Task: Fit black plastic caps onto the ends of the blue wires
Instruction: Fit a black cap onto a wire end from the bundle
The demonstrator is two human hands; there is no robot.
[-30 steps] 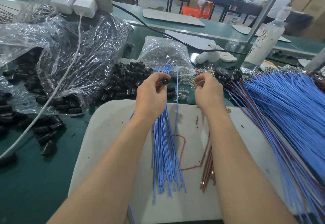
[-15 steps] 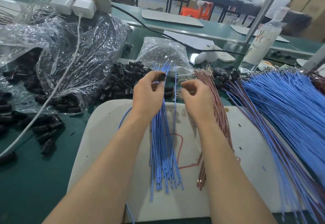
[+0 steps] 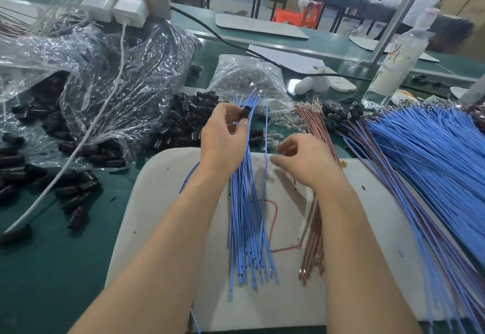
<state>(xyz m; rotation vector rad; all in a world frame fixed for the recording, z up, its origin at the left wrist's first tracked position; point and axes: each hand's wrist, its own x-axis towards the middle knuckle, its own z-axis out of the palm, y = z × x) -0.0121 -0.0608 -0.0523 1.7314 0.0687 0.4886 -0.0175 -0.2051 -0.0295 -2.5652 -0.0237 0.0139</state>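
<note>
The black plastic cap [image 3: 245, 113] is pinched by the left hand [image 3: 223, 147], just past the far edge of the white mat [image 3: 162, 176], and the blue wires [image 3: 246, 215] are laid lengthwise from the mat's near half to tips fanned beside it. One stray wire [image 3: 265, 176] is found nearer the right hand [image 3: 307, 161], whose fingers are curled; whether anything is held cannot be told.

We see blue wires [image 3: 248, 215] at centre on a white mat [image 3: 162, 215] marked with a red line [image 3: 274, 218], copper-brown wires [image 3: 312, 241] at five o'clock, black caps [image 3: 183, 121] at ten o'clock, and a dark green surface [image 3: 52, 255] beneath.
</note>
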